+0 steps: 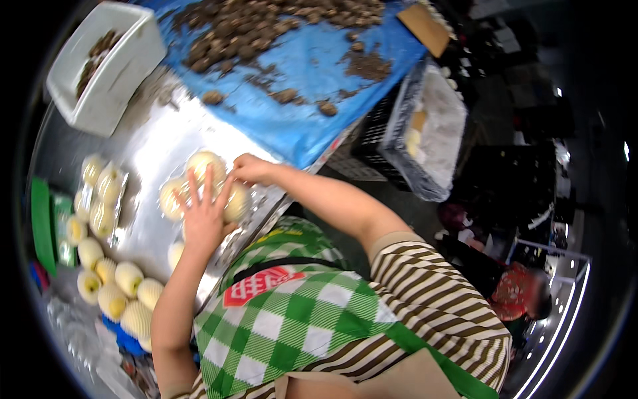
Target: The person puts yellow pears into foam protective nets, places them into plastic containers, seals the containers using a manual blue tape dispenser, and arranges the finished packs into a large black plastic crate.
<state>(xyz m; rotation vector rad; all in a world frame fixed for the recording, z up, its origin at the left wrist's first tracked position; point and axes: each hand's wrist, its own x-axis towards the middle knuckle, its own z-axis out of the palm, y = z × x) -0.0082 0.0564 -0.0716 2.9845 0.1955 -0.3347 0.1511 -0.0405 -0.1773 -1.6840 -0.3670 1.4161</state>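
Note:
Several round, pale yellow fruits (206, 163) sit in a group on the metal table, with clear plastic wrap (254, 199) over and beside them. My left hand (205, 216) lies across the fruits with its fingers spread. Just to its right, my right hand (252, 170) is closed, its fingertips pinched together at the edge of the wrap. The exact kind of fruit cannot be made out. Under my left wrist, another pale fruit (175, 254) shows in part.
A wrapped pack of similar fruits (105, 193) lies left, above loose fruits in foam nets (136, 320). A white bin (126, 86) stands far left. Soil-covered tubers (232, 40) cover a blue tarp (266, 126). A plastic-lined black crate (392, 133) stands right; a person (515, 292) is beyond.

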